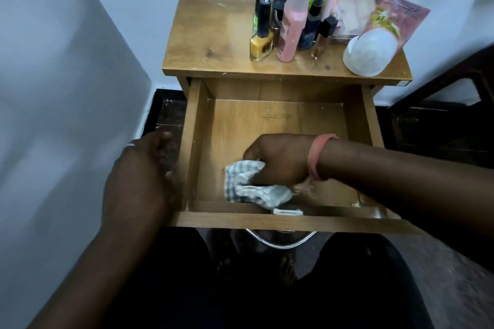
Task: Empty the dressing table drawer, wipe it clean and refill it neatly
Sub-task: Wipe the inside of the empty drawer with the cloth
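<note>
We see the right hand [278, 160] with fingers curled, gripping a checked cloth [254, 187] pressed on the floor of the open drawer [278, 120], near its front wall. The left hand [139, 176] rests against the drawer's left side; whether its fingers are spread or curled, we cannot tell. Nail polish bottles [263, 32], a pink spray bottle [294, 13] and a white bowl [369, 55] stand on the dressing table top [208, 43].

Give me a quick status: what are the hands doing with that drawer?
Right hand grips checked cloth, wiping drawer floor. Left hand rests outside drawer's left wall. Bottles parked on tabletop. Nothing in the way.
</note>
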Demonstrator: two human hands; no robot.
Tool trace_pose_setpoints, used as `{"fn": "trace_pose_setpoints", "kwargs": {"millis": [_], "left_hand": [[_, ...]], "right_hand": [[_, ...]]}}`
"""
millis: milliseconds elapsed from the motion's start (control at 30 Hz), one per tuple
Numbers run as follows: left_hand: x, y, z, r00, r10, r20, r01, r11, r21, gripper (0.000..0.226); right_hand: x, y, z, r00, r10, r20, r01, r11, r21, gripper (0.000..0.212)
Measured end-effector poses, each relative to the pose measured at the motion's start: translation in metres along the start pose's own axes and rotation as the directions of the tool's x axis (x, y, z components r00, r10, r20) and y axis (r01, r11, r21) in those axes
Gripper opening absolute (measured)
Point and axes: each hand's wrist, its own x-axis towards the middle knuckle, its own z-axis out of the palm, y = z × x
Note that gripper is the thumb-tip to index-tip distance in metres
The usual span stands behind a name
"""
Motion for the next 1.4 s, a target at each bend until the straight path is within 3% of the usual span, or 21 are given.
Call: {"fn": "trace_pose_setpoints", "kwargs": {"millis": [67, 200, 333, 467, 567, 700, 767, 800, 833, 900, 967, 1033, 1133, 1167, 1233, 1333, 1400], "left_hand": [[-0.003, 0.001, -0.002, 1.0, -0.015, -0.002, 0.015, 0.997, -0.073, 0.058], [0.003, -0.003, 0.0, 0.999, -0.001, -0.032, -0.002, 0.997, -0.08, 0.054], [0.001, -0.007, 0.001, 0.999, -0.02, -0.035, 0.015, 0.991, -0.135, 0.059], [0.004, -0.01, 0.0, 0.994, -0.023, -0.105, 0.005, 0.986, -0.169, 0.064], [0.004, -0.01, 0.001, 0.993, 0.009, -0.118, -0.021, 0.995, -0.097, 0.064], [-0.002, -0.006, 0.003, 0.992, 0.049, -0.12, -0.052, 0.998, -0.03, 0.061], [-0.001, -0.005, 0.001, 0.992, 0.056, -0.109, -0.055, 0.998, 0.013, 0.056], [0.0, -0.005, 0.001, 0.993, 0.062, -0.102, -0.06, 0.998, 0.026, 0.056], [0.001, -0.006, 0.0, 0.993, 0.07, -0.091, -0.068, 0.997, 0.026, 0.056], [0.004, -0.005, 0.001, 0.993, 0.097, -0.074, -0.095, 0.995, 0.027, 0.055], [0.005, -0.001, 0.001, 0.99, 0.12, -0.075, -0.118, 0.993, 0.03, 0.056], [0.005, 0.001, 0.002, 0.988, 0.13, -0.088, -0.125, 0.991, 0.057, 0.06], [0.004, 0.0, 0.001, 0.986, 0.14, -0.089, -0.135, 0.989, 0.067, 0.06], [0.005, -0.001, 0.0, 0.984, 0.152, -0.09, -0.147, 0.987, 0.067, 0.056], [0.005, 0.001, -0.001, 0.982, 0.166, -0.089, -0.161, 0.985, 0.068, 0.046], [0.003, 0.004, -0.002, 0.98, 0.175, -0.091, -0.169, 0.983, 0.066, 0.039], [0.004, 0.005, -0.002, 0.976, 0.188, -0.11, -0.179, 0.98, 0.083, 0.034]], "right_hand": [[0.003, -0.027, -0.001, 0.996, -0.084, 0.005, 0.081, 0.979, 0.186, 0.011], [0.003, -0.065, 0.001, 0.972, -0.209, -0.105, 0.232, 0.927, 0.294, 0.013], [-0.019, -0.056, -0.005, 0.932, -0.353, -0.083, 0.363, 0.906, 0.217, 0.012], [-0.027, -0.066, 0.003, 0.883, -0.362, -0.299, 0.445, 0.848, 0.288, 0.013], [-0.027, -0.07, 0.011, 0.909, -0.349, -0.229, 0.407, 0.861, 0.305, 0.014], [-0.041, -0.084, -0.026, 0.937, -0.338, 0.092, 0.321, 0.934, 0.158, 0.017], [-0.045, -0.088, -0.049, 0.961, -0.081, 0.266, 0.127, 0.979, -0.16, 0.018], [-0.044, -0.086, -0.055, 0.973, 0.052, 0.225, 0.016, 0.957, -0.291, 0.015], [-0.039, -0.079, -0.056, 0.99, 0.107, 0.088, -0.072, 0.939, -0.337, 0.016], [-0.015, -0.057, -0.049, 0.95, 0.195, -0.244, -0.222, 0.971, -0.088, 0.009], [0.004, -0.051, -0.038, 0.822, 0.348, -0.45, -0.214, 0.922, 0.323, 0.012], [0.022, -0.057, -0.025, 0.698, 0.507, -0.506, -0.087, 0.762, 0.642, 0.024], [0.037, -0.081, -0.015, 0.563, 0.639, -0.524, 0.033, 0.616, 0.787, 0.027], [0.039, -0.091, -0.014, 0.571, 0.624, -0.534, 0.069, 0.611, 0.788, 0.031], [0.047, -0.103, -0.017, 0.674, 0.518, -0.526, 0.083, 0.654, 0.752, 0.039], [0.049, -0.096, -0.033, 0.84, 0.388, -0.379, -0.091, 0.79, 0.607, 0.046], [0.036, -0.09, -0.041, 0.898, 0.318, -0.304, -0.158, 0.878, 0.453, 0.041]]}}
